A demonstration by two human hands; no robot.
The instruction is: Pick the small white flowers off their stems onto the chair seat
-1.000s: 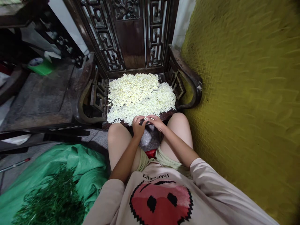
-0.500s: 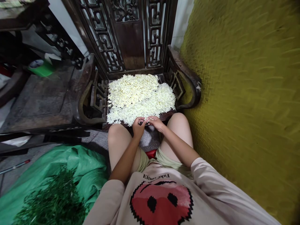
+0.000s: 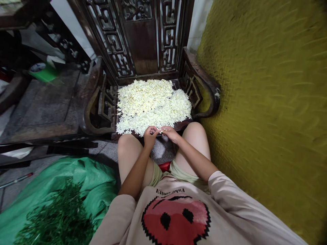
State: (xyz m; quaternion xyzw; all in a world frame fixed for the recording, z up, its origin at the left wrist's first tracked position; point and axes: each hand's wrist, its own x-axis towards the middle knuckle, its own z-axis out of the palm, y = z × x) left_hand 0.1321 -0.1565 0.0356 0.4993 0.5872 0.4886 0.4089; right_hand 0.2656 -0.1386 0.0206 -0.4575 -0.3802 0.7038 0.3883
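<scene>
Brown wooden chair (image 3: 144,44) dead ahead, white flower pile (image 3: 153,102) on its seat, just beyond left hand (image 3: 150,136) and right hand (image 3: 171,134), long axis side to side, left marginally nearer the front edge. Right hand closed in a pinch on white bits (image 3: 166,129), probably flower; left hand curled, thumb meeting right fingertips, can't tell its grip. Black chest lettering (image 3: 178,191) upside down from here, "Fake" readable, second word unclear.
</scene>
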